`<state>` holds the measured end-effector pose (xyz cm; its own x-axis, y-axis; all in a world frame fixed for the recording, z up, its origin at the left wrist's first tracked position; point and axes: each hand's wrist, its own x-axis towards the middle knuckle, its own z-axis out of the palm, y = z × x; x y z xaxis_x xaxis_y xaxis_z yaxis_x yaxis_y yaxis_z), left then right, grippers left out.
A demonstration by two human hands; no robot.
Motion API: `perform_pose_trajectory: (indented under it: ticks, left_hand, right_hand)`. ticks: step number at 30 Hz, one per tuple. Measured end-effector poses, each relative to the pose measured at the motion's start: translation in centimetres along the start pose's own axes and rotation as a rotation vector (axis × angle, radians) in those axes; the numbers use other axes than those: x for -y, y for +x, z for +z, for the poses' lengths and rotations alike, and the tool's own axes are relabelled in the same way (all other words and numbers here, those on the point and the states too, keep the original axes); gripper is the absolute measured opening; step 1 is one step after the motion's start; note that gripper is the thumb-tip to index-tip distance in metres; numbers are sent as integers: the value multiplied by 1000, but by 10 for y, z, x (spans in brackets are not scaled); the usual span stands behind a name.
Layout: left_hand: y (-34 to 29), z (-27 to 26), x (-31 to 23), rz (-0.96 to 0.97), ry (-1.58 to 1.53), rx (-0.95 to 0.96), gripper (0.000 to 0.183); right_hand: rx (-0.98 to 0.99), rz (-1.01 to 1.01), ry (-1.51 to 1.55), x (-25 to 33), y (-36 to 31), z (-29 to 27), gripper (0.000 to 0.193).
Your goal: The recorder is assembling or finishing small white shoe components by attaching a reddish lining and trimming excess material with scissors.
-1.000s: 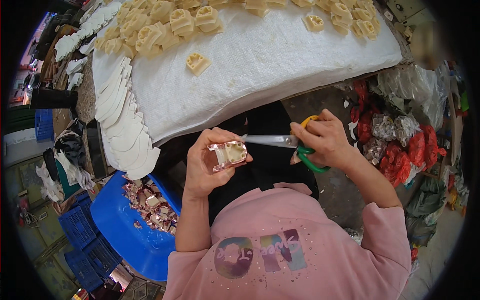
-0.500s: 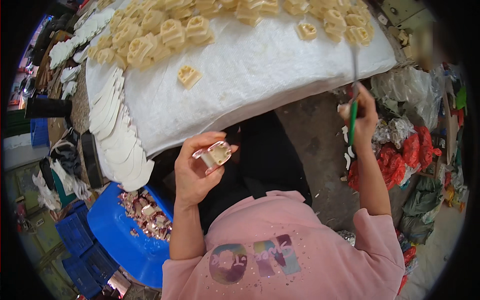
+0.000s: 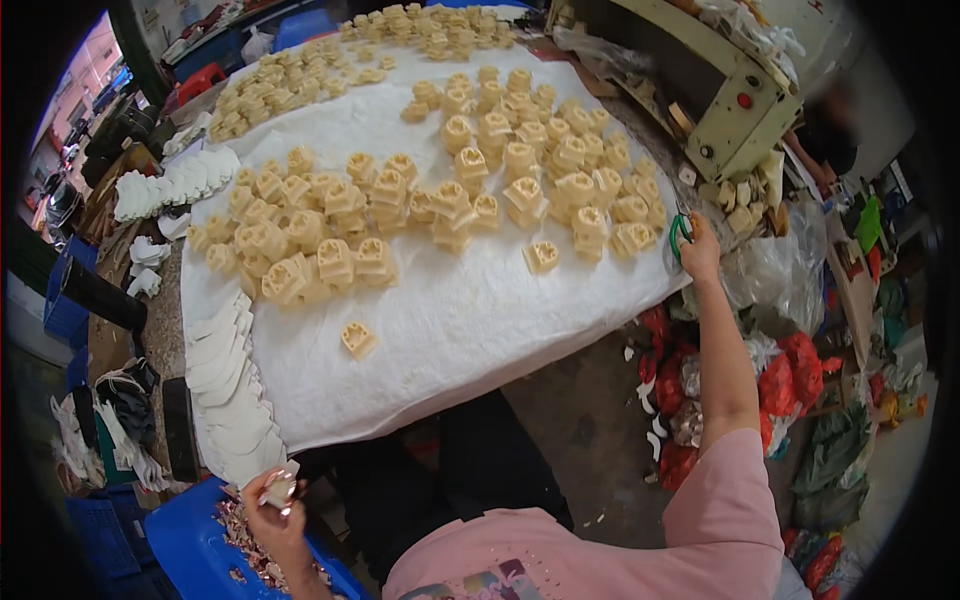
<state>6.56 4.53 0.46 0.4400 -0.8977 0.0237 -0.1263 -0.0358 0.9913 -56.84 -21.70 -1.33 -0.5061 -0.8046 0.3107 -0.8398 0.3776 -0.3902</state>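
My left hand (image 3: 276, 518) is over the near edge of the blue tub (image 3: 175, 530), its fingers closed round a small shiny pink and pale moulded piece (image 3: 282, 487). Pink shiny pieces (image 3: 245, 545) lie inside the tub. At the right edge of the cloth-covered table, my right hand (image 3: 702, 248) grips green-handled scissors (image 3: 677, 238), whose blades point away from me. Close by on the cloth lie cream moulded pieces (image 3: 632, 238). One single cream piece (image 3: 357, 340) sits apart near the table's front.
White curved flat pieces (image 3: 225, 380) overlap along the left edge of the white cloth (image 3: 450, 345). A pale green machine (image 3: 735, 125) stands at the far right. Red plastic bags (image 3: 800, 365) and clear plastic (image 3: 775, 265) lie right of my arm. Another person (image 3: 830, 140) is beyond.
My left hand has moved left and down with the pink piece, over the tub. My right hand has reached forward to the table's right edge with the scissors. The view has tilted up.
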Motion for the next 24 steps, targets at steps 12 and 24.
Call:
perform_pose_trajectory:
  ticks: [12,24]
  left_hand:
    - [-76,-155,74,-16,759,-1007,46]
    - [-154,-201,232,-728,37,-868,41]
  right_hand:
    - [6,-80,-87,-8,21,25,46]
    - [-86,289,-340,6,-7,-4,36]
